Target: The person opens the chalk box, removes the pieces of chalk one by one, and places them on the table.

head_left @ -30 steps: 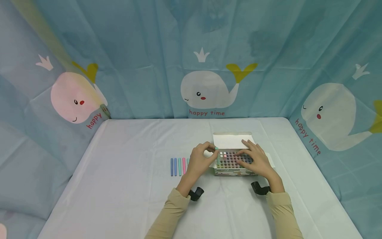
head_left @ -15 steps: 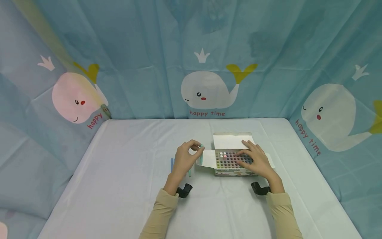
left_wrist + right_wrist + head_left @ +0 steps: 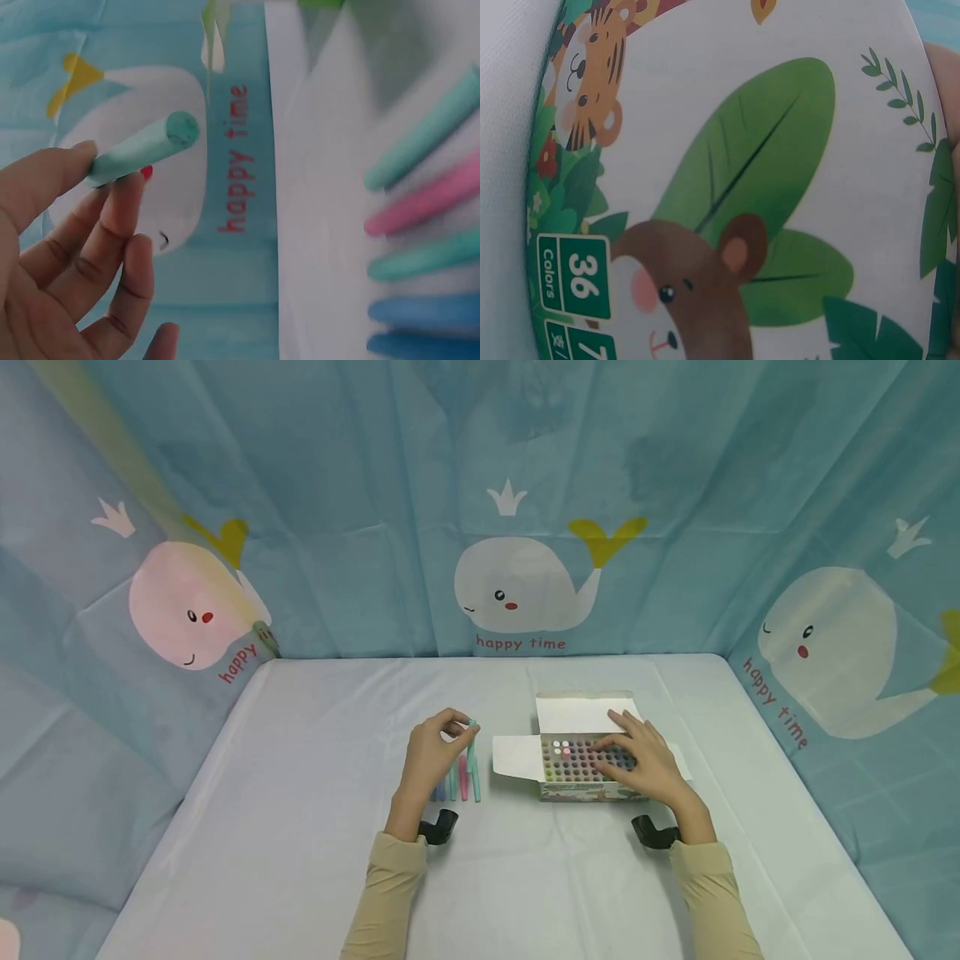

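In the head view my left hand (image 3: 426, 760) pinches a mint green chalk stick (image 3: 471, 743) near its upper end, above a row of chalk lying on the table. The left wrist view shows this chalk stick (image 3: 142, 150) between thumb and fingertips, one round end facing the camera. My right hand (image 3: 648, 764) rests at the right side of an open chalk box (image 3: 581, 792), its fingers spread over the rows of round holes. A few white chalk ends and a pink chalk (image 3: 566, 752) show at the grid's back left. The right wrist view shows the box's printed side (image 3: 705, 150).
On the table, left of the box, lie a pink chalk (image 3: 427, 199), a green chalk (image 3: 427, 124) and blue chalk (image 3: 427, 311), side by side. The box's white side flap (image 3: 517, 757) sticks out left, its lid (image 3: 577, 713) stands up behind. A whale-print curtain (image 3: 360, 577) surrounds the table.
My left hand has moved left from the box's back left corner to above the chalk row, carrying the green chalk stick. My right hand has stayed on the box.
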A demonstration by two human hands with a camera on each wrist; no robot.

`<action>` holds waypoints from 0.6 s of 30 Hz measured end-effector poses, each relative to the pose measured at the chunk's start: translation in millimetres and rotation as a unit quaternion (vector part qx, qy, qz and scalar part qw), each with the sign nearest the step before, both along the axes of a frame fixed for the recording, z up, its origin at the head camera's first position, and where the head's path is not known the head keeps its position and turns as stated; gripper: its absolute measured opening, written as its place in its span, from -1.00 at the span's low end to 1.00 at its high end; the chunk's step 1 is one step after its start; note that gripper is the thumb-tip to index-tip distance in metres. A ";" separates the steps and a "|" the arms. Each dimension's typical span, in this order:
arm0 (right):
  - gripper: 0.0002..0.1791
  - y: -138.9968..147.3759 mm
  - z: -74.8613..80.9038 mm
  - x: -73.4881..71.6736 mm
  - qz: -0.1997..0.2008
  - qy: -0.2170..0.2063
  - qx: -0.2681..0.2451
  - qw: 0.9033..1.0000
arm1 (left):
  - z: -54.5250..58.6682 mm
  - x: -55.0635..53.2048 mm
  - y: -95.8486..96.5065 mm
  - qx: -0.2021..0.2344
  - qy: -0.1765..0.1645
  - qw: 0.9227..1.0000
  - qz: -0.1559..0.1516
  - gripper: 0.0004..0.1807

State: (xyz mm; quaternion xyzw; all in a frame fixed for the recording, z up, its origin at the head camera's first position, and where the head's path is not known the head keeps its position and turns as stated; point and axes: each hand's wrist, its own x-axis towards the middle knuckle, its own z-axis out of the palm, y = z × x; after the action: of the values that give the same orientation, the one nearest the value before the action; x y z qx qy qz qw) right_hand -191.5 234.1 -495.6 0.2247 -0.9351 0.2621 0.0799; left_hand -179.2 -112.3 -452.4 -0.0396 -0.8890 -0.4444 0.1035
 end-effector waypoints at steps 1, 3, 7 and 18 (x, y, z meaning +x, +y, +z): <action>-0.73 0.3 0.0 0.0 0.000 0.000 0.000 1.000 | -0.8 -0.4 -2.2 -0.006 -0.003 1.000 0.004 -0.76; -0.73 0.9 0.0 -0.1 0.000 0.001 0.001 1.000 | -2.6 -1.4 -6.3 -0.017 -0.008 1.000 0.014 -0.75; -0.72 1.5 0.0 -0.5 0.001 0.002 0.002 1.000 | -5.2 -2.5 -13.8 -0.039 -0.012 0.999 0.029 -0.74; -0.71 2.2 -0.3 -0.9 -0.002 -0.010 0.003 1.000 | -16.8 -4.5 -34.1 -0.090 -0.070 0.993 0.045 -0.73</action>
State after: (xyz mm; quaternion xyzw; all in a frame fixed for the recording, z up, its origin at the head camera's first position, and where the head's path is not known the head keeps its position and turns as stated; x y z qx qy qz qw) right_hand -192.3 236.3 -495.9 0.2210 -0.9370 0.2613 0.0704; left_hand -183.7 -146.4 -469.2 0.0223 -0.9312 -0.3594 0.0572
